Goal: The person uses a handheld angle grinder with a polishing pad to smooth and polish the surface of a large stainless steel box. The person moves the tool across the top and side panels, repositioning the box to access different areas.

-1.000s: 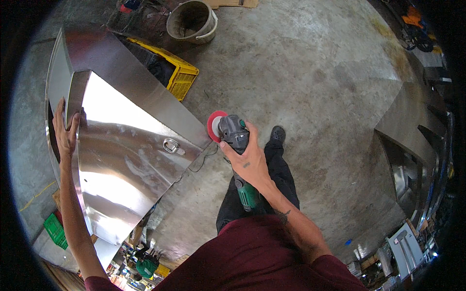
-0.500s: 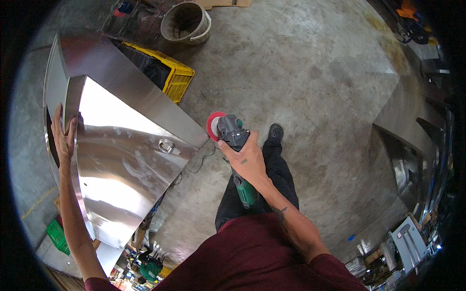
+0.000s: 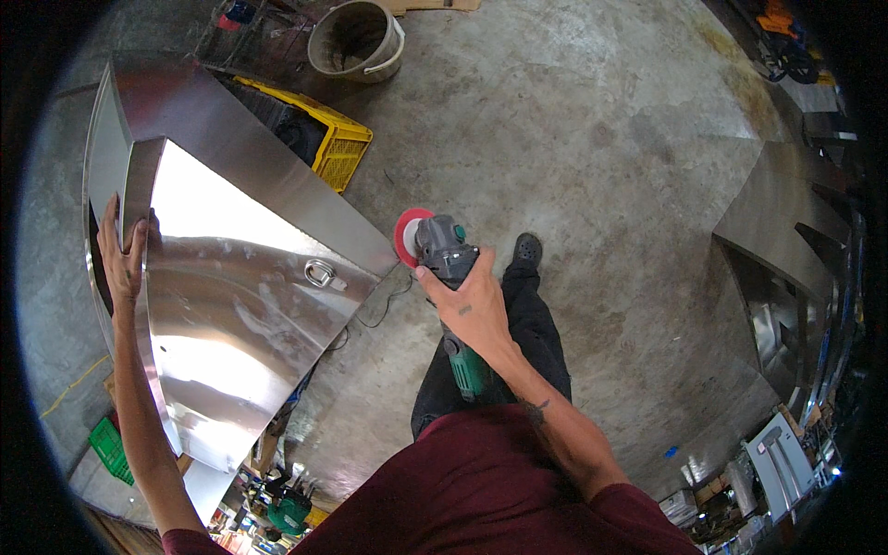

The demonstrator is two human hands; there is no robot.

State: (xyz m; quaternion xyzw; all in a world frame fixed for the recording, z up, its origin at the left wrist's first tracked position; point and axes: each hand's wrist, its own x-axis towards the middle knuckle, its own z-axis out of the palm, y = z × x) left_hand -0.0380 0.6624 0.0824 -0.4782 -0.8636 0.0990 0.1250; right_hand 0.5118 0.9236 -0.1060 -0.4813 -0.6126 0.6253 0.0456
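Note:
My right hand [image 3: 475, 305] is wrapped round the neck of a grey and green angle grinder [image 3: 448, 242]. The grinder's red disc [image 3: 407, 239] stands on edge beside the near corner of a large shiny sheet-metal housing [image 3: 250, 305], and I cannot tell whether they touch. My left hand [image 3: 121, 262] grips the housing's raised far-left edge, thumb on one side and fingers over the other. A recessed ring handle [image 3: 320, 273] sits in the polished face near its right corner. Whether the disc is spinning is unclear.
A yellow crate [image 3: 342, 153] and a grey bucket [image 3: 356, 42] stand on the concrete floor beyond the housing. More folded metal [image 3: 782, 217] stands at the right. A thin cord [image 3: 375, 319] lies below the housing's corner. A green crate [image 3: 111, 451] is at lower left.
Almost nothing differs. The grinder's head has shifted very slightly upward in view; both hands keep their hold.

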